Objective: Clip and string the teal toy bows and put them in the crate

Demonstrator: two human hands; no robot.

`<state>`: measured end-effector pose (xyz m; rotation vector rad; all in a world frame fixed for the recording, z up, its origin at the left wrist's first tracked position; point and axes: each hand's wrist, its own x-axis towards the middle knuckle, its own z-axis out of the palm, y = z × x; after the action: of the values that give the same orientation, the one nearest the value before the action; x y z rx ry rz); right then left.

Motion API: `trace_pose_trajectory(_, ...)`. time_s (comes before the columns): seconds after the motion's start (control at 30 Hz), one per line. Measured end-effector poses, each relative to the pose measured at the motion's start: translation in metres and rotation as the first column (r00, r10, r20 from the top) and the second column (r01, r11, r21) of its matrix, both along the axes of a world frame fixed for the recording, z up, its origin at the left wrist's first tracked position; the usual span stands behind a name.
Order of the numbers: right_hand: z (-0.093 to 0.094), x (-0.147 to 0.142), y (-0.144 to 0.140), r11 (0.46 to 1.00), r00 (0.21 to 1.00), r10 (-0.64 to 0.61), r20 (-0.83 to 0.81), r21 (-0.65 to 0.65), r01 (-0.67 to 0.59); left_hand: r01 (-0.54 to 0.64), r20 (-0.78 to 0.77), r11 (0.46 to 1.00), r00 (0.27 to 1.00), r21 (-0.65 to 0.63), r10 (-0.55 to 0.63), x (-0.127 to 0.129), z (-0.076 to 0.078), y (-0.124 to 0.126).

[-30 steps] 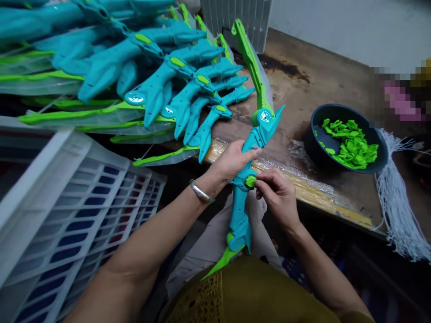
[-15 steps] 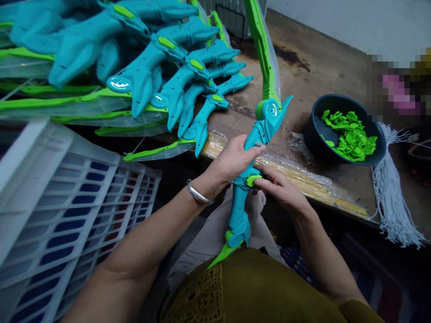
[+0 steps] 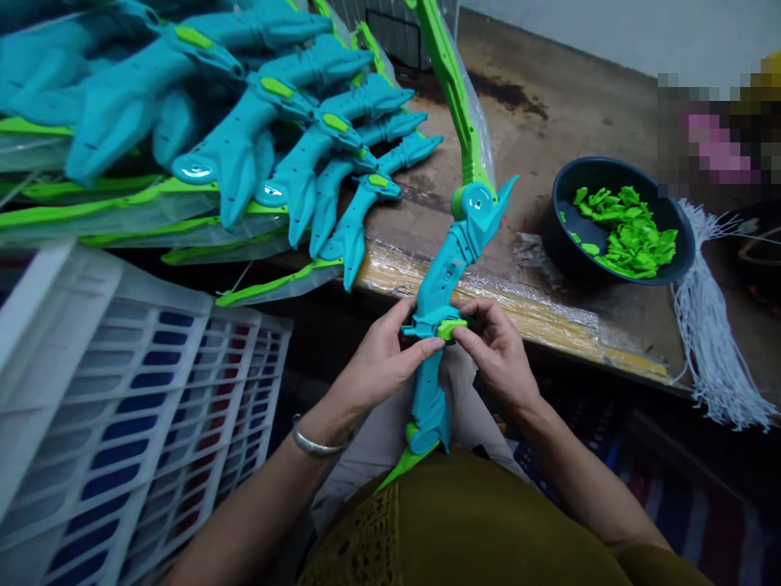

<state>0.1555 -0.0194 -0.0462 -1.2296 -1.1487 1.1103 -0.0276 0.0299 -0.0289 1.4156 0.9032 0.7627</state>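
Observation:
A toy bow (image 3: 448,264) with a teal body and green limbs stands across the lap, its upper limb (image 3: 448,77) reaching over the table. My left hand (image 3: 384,354) is closed around the left side of its middle, thumb in front. From the right, my right hand (image 3: 500,350) pinches a small bright green plastic piece (image 3: 450,328) against the bow's middle, thumb on the piece and fingers behind. Whether the piece is seated in the body cannot be seen. The bow's lower tip rests against the olive shirt.
Several similar toy bows (image 3: 342,187) are piled on the table (image 3: 518,203) at the left. A dark bowl (image 3: 552,232) of green pieces stands at the right, beside a bundle of white strings (image 3: 717,350). A white plastic crate (image 3: 140,325) is at the lower left.
My left hand has slid down the bow from its upper grip to the middle, uncovering the upper grip. My right hand stays at the green piece. The view has shifted slightly.

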Motion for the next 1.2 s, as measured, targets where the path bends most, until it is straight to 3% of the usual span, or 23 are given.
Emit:
trace_pose_trajectory(0.23,0.001,-0.012,-0.009,0.995,0.995,-0.093,-0.027,0.034,0.094,-0.066,-0.007,0.998,0.998,0.023,0.066,0.005,-0.001,-0.006)
trace_pose_trajectory(0.33,0.007,-0.006,-0.006,0.999,0.999,-0.036,-0.008,-0.005,0.036,-0.100,-0.015,0.994,0.995,0.050,0.101,0.008,0.002,-0.009)
trace_pose_trajectory(0.43,0.010,0.001,0.002,0.994,0.991,-0.003,-0.133,-0.105,-0.012,-0.157,-0.052,0.985,0.986,0.077,0.161,0.009,0.005,-0.012)
trace_pose_trajectory(0.53,0.011,0.009,0.010,0.957,0.964,0.145,-0.221,-0.216,-0.193,-0.198,-0.086,0.974,0.974,0.106,0.208,0.009,0.009,-0.018)
trace_pose_trajectory(0.63,0.014,0.014,0.014,0.943,0.960,0.252,-0.119,-0.191,-0.271,-0.223,-0.092,0.958,0.966,0.179,0.242,0.008,0.013,-0.025)
trace_pose_trajectory(0.83,0.004,0.008,0.013,0.955,0.967,0.254,-0.006,-0.159,-0.252,-0.264,-0.158,0.899,0.929,0.350,0.334,0.006,0.008,-0.030)
trace_pose_trajectory(0.93,-0.003,0.011,0.016,0.957,0.963,0.260,0.070,-0.152,-0.247,-0.237,-0.175,0.946,0.945,0.222,0.277,0.007,-0.004,-0.019)
trace_pose_trajectory(1.0,0.003,0.025,0.024,0.947,0.936,0.314,0.158,-0.116,-0.298,-0.282,-0.073,0.959,0.957,0.000,0.282,0.007,-0.012,-0.007)
trace_pose_trajectory(1.03,0.010,0.038,0.032,0.953,0.917,0.303,0.258,-0.089,-0.289,-0.326,0.010,0.935,0.944,-0.140,0.331,0.007,-0.015,0.000)
trace_pose_trajectory(1.1,0.029,0.074,0.054,0.989,0.849,0.133,0.511,-0.015,-0.146,-0.402,0.150,0.830,0.861,-0.387,0.487,0.004,-0.018,0.014)
trace_pose_trajectory(1.13,0.039,0.096,0.069,0.999,0.760,-0.046,0.648,0.051,0.017,-0.424,0.194,0.779,0.809,-0.462,0.555,0.002,-0.018,0.022)
trace_pose_trajectory(1.2,0.054,0.145,0.104,0.967,0.626,-0.229,0.745,0.101,0.234,-0.406,0.273,0.754,0.756,-0.517,0.595,-0.005,-0.013,0.037)
